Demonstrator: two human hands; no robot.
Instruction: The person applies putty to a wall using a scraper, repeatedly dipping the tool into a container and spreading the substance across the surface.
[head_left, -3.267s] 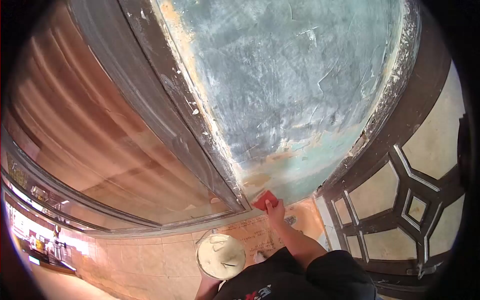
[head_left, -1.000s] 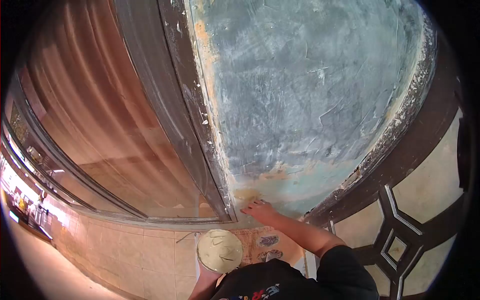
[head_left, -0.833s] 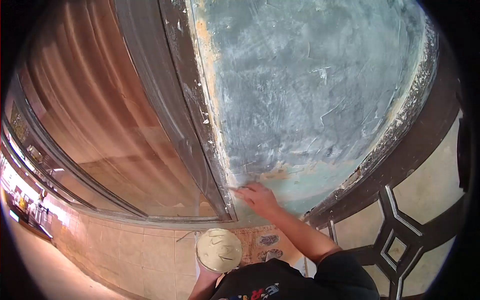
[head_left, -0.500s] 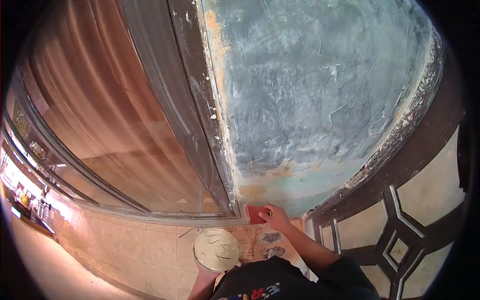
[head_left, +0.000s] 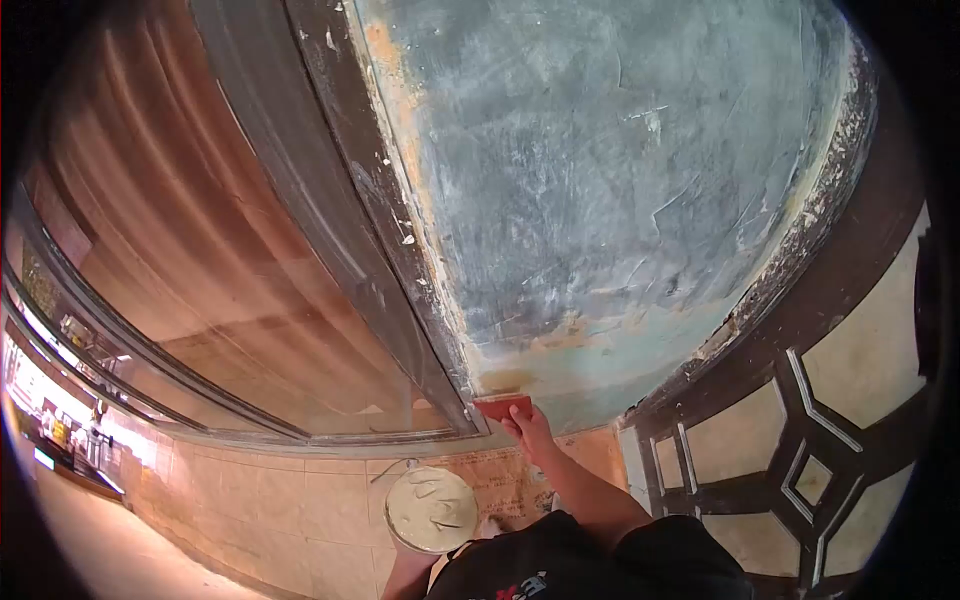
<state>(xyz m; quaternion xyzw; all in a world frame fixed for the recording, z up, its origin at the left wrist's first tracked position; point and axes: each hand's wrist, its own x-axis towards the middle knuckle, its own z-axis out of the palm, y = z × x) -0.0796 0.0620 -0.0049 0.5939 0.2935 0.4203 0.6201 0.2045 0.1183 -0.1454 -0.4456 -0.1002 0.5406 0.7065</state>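
Observation:
A round tub (head_left: 391, 528) full of pale cream putty (head_left: 430, 508) rests in my left hand (head_left: 414, 562), close to my body. Most of that hand's fingers are hidden beneath the tub. My right hand (head_left: 528, 427) is closed around a flat red putty spreader (head_left: 503, 406). The spreader's upper edge lies against the low part of the patchy blue-grey wall (head_left: 580, 200), beside the dark wooden frame's lower corner.
On the left, a dark window frame (head_left: 330, 200) holds glass with a reddish-brown curtain (head_left: 200, 230) behind it. A dark panelled door (head_left: 740, 440) stands to the right. Below are a tiled floor (head_left: 270, 510) and a printed brown sheet (head_left: 500, 480).
My right hand has raised the spreader slightly, and the spreader has turned from nearly upright to lying across the wall. The tub sits slightly lower in view, and the whole view has shifted.

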